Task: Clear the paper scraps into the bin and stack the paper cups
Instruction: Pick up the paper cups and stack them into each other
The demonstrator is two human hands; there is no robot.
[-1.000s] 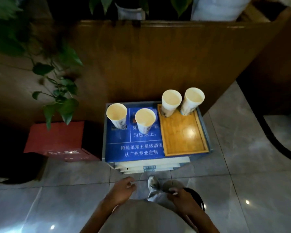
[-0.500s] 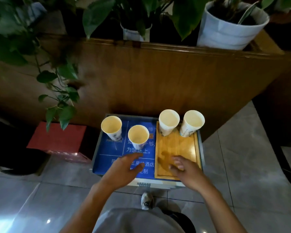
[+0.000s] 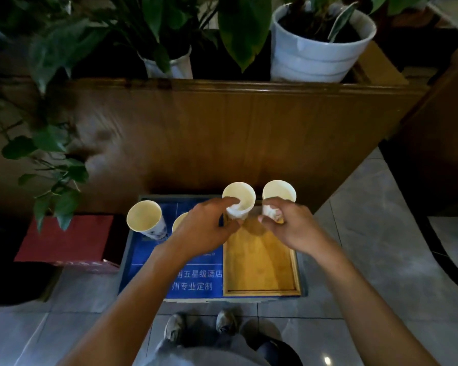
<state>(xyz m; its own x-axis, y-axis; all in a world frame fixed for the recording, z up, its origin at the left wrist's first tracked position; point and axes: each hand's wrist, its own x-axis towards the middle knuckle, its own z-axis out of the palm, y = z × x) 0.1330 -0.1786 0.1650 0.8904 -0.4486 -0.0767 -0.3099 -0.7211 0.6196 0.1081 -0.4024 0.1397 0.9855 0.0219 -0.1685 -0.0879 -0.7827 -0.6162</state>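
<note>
Reaching forward side by side, both bare forearms stretch out over a low blue box [image 3: 154, 260] printed with white Chinese characters, and each hand has closed on a paper cup. The left hand [image 3: 204, 228] wraps the lower wall of the left tray cup [image 3: 239, 200], thumb curled over toward the rim and fingers underneath; the right hand [image 3: 288, 225] pinches the base of the right tray cup [image 3: 278, 191], fingers bunched tight around it. Both cups are upright or nearly so, cream inside with a pale printed outside, standing close together at the far end of a wooden tray [image 3: 261, 262] that lies on the right half of the box. Two more paper cups stand on the blue surface to the left: one [image 3: 144, 219] in the open, tilted slightly, and another [image 3: 179, 223] mostly hidden behind the left wrist. Whether the gripped cups are lifted off the tray I cannot tell. Behind the box rises a wooden partition [image 3: 249, 133] carrying a white plant pot [image 3: 320, 54] and leafy plants. A red box [image 3: 66, 239] sits on the tiled floor [image 3: 381, 233] to the left, and the person's shoes [image 3: 173, 330] show below.
</note>
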